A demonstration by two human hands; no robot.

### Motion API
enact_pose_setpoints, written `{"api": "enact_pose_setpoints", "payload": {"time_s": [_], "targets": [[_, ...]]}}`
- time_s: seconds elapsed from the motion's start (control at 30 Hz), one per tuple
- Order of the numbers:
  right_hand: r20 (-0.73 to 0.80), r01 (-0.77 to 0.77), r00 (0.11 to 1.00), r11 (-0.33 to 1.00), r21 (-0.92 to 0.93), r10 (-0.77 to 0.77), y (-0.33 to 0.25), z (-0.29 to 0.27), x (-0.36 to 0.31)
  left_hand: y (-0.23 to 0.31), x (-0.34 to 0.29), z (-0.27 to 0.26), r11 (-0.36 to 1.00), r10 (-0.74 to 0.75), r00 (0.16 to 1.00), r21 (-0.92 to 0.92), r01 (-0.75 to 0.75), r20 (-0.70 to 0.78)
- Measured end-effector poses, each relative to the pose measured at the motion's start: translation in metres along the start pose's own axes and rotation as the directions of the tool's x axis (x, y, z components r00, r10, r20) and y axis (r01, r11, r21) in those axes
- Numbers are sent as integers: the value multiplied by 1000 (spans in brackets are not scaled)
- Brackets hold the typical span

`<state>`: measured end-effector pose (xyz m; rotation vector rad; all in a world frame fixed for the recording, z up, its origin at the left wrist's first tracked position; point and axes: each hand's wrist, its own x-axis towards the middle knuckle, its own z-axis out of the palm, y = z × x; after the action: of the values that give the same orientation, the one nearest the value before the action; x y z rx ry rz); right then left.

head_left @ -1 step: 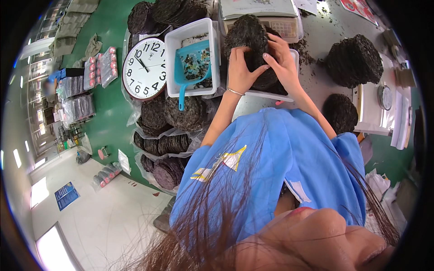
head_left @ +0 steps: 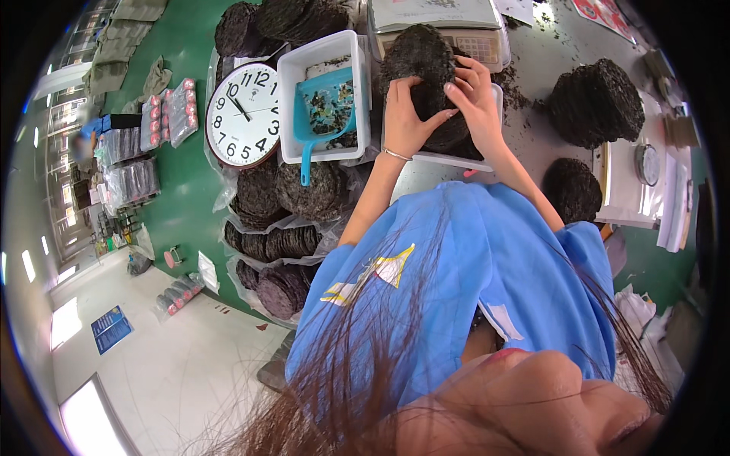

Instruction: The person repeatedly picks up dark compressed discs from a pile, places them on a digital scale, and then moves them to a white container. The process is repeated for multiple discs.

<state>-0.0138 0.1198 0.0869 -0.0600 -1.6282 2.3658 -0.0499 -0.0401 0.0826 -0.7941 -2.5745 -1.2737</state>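
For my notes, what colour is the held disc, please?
The disc is nearly black; the head view shows it best.

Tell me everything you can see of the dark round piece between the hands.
The dark round piece is near-black and roughly disc-shaped, with a rough, flaky surface and uneven edge, resembling dried seaweed. Whether it is one sheet or several is unclear. It appears tilted up over a white tray, its top overlapping the scale in view. The left hand touches its lower left; the right hand is at its right edge, contact unclear.
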Motion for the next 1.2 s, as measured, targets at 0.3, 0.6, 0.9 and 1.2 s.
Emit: {"api": "enact_pose_setpoints", "payload": {"time_s": [0.3,0.6,0.9,1.2], "targets": [[-17,-233,962,856,462,272,11,26,22,9,-3,-40,921,-232,964,-346,177,-126],[-360,4,916,890,456,180,-14,-12,49,-28,-5,-109,330,-578,794,-944,18,-188],[-302,-49,949,990,130,87,13,2,67,-7,19,-52,-104,-452,863,-974,200,225],[-564,19,803,953,-303,-195,91,-153,226,-6,-4,22,984,82,968,138,-117,236]]}}
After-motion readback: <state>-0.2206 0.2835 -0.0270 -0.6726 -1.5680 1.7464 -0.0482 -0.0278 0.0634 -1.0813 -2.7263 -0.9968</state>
